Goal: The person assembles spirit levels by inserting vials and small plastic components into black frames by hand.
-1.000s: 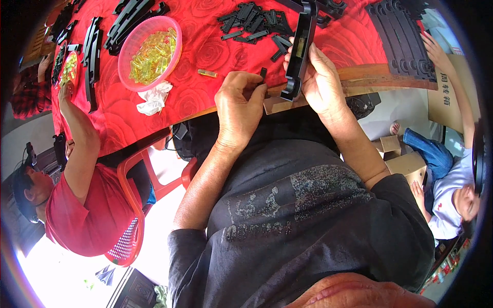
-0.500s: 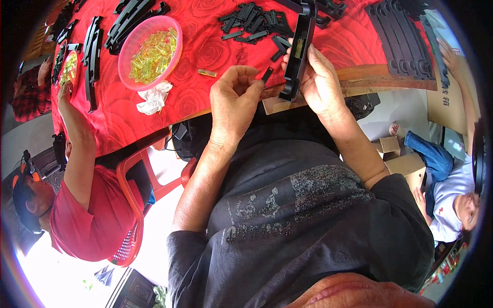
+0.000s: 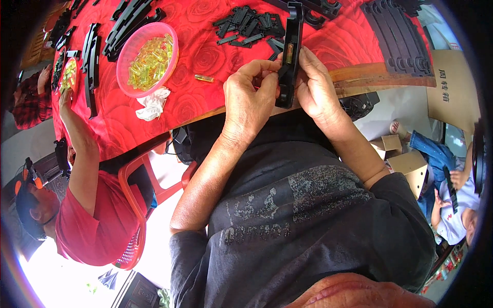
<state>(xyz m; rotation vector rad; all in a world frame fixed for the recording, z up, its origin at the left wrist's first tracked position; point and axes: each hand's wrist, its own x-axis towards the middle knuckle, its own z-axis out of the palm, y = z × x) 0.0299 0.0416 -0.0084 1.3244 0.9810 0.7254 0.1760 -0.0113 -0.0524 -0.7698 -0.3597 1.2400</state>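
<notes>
My right hand [image 3: 317, 84] is closed round a long, narrow black plastic housing [image 3: 291, 25], held upright over the table's near edge. A small yellowish clear tube [image 3: 290, 53] sits in the housing's channel. My left hand [image 3: 250, 97] is pinched at the housing's left side, its fingertips on a short black plastic strip [image 3: 282, 73] that is mostly hidden. Left of my hands, a loose yellow tube [image 3: 204, 78] lies on the red tablecloth. Beyond the housing is a pile of short black strips [image 3: 246, 25].
A pink basket [image 3: 121, 77] of yellow tubes stands at left, with crumpled white tissue [image 3: 152, 104] before it. Long black parts [image 3: 91, 66] lie farther left; more [image 3: 398, 41] are lined up at right. A co-worker in red [image 3: 97, 215] sits left; another person [image 3: 454, 218] is at right.
My left hand has moved right, bringing the short black strip from beside the housing up against it. The housing stands more upright. The person at right now holds up a black strip.
</notes>
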